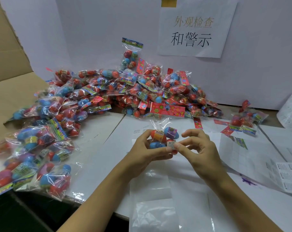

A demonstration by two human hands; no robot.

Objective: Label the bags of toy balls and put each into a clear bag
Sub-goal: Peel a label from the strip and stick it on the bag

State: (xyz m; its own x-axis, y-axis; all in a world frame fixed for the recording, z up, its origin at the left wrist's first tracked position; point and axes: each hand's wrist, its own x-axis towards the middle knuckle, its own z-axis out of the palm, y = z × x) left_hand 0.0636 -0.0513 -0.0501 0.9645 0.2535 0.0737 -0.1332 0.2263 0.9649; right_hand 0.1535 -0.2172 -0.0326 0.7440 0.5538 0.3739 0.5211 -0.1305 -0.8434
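My left hand grips bag of toy balls above tabletop. My right hand pinches warning label onto it. Advise: press flat, edges smoothed, print legible.

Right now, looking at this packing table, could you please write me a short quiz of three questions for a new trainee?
1. True or false: the left hand holds a bag of toy balls.
2. What do the right hand's fingers press onto that bag?
A. a warning label
B. a red ribbon
C. a coin
3. Fill in: the big pile of bags lies ____ the hands, against the white board.

Key: 1 true; 2 A; 3 behind.
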